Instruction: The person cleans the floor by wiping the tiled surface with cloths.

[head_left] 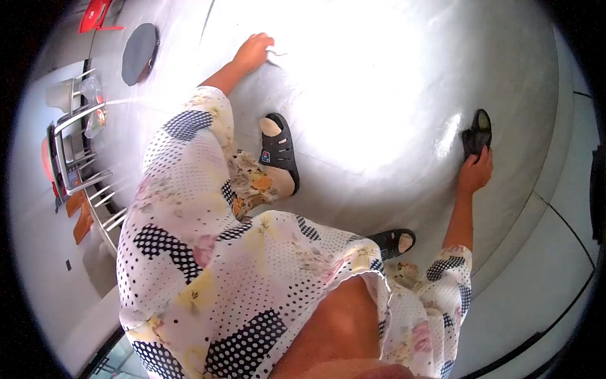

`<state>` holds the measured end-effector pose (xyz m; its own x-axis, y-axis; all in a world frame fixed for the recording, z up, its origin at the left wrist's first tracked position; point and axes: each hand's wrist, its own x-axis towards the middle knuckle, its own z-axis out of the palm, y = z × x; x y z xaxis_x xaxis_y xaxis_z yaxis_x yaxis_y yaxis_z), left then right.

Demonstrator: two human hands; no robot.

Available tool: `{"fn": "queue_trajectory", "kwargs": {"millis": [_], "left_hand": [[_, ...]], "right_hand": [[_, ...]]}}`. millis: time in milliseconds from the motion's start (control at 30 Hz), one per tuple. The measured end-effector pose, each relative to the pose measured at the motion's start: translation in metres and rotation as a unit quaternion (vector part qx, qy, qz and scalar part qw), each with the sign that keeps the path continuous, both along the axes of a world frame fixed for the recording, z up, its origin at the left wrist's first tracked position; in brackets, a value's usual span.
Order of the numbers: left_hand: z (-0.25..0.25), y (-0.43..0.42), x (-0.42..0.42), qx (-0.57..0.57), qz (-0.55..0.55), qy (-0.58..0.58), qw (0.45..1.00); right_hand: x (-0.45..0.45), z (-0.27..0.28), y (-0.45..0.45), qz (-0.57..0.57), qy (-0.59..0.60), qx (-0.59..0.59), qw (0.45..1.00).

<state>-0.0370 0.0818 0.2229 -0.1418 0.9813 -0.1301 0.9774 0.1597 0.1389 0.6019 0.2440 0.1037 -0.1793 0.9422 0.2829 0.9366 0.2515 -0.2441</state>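
Note:
On the right side of the head view, my right hand point(476, 172) grips the end of a black sandal point(478, 134) at the pale floor. My left hand point(254, 52) is far from it, at the upper left, low over the bright floor. Its fingers are bent together, with a thin line beside the fingertips; what they hold, if anything, is too small to name. Between my hands are my feet, one in a black sandal point(276, 148) and the other in a dark sandal point(394, 243) partly hidden by my patterned clothing.
A round dark grey object point(139, 54) lies on the floor at the upper left. A metal-framed rack or chair point(79, 148) stands at the left edge, near a clear plastic bag point(95, 117). Part of a red chair point(95, 16) shows in the top left corner.

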Motion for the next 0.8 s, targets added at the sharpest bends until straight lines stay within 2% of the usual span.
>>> {"fn": "queue_trajectory", "kwargs": {"millis": [33,100,133,167,233,333,367,400,433,467,500,533,567,633,700,733,800], "left_hand": [[0.004,0.015,0.021,-0.024,-0.017,-0.046,0.998],[-0.033,0.011,0.059,0.039,-0.119,-0.221,0.967],[-0.026,0.011,0.095,-0.084,-0.113,-0.293,0.946],[-0.028,0.008,0.129,-0.143,-0.165,-0.283,0.934],[-0.065,-0.009,0.159,-0.337,-0.239,-0.268,0.870],[-0.069,-0.018,0.114,-0.297,-0.300,-0.337,0.842],[-0.081,-0.026,0.076,-0.235,-0.308,-0.363,0.848],[-0.064,-0.032,0.045,-0.253,-0.329,-0.236,0.879],[-0.070,-0.046,0.002,-0.376,-0.234,-0.079,0.893],[-0.034,-0.045,-0.007,-0.376,-0.158,0.036,0.913],[-0.001,-0.046,-0.019,-0.382,-0.078,0.148,0.909],[0.015,-0.037,-0.025,-0.344,-0.010,0.120,0.931],[0.022,-0.022,-0.017,-0.247,-0.020,0.074,0.966],[0.022,0.009,0.018,-0.045,-0.034,-0.029,0.998],[0.015,0.057,0.092,-0.006,-0.112,-0.126,0.986],[0.008,0.071,0.143,0.069,-0.192,-0.139,0.969],[-0.037,0.091,0.234,0.123,-0.254,-0.186,0.941]], "right_hand": [[0.009,-0.003,0.001,-0.005,-0.009,-0.001,1.000],[0.006,-0.002,0.006,-0.004,-0.008,0.002,1.000],[0.005,0.000,0.006,-0.003,0.000,0.004,1.000],[0.005,0.002,0.005,-0.005,0.007,0.005,1.000],[0.004,0.001,0.005,-0.003,0.011,0.016,1.000],[0.007,-0.007,0.011,-0.008,0.015,0.011,1.000],[0.008,-0.008,0.010,-0.010,0.017,0.006,1.000],[0.008,-0.007,0.007,-0.014,0.006,0.002,1.000],[0.006,-0.005,0.005,-0.020,0.000,0.002,1.000],[0.001,-0.003,0.007,-0.030,-0.003,0.006,1.000],[0.000,-0.004,0.011,-0.025,0.004,0.013,1.000],[0.000,-0.005,0.009,-0.024,0.008,0.019,1.000],[0.002,-0.007,0.005,-0.023,0.009,0.022,0.999],[0.005,-0.011,0.001,-0.033,-0.018,0.020,0.999],[0.005,-0.011,0.003,-0.041,-0.022,0.010,0.999],[0.004,-0.006,-0.001,-0.045,-0.015,-0.002,0.999],[0.002,0.002,-0.002,-0.047,-0.012,-0.016,0.999]]}}
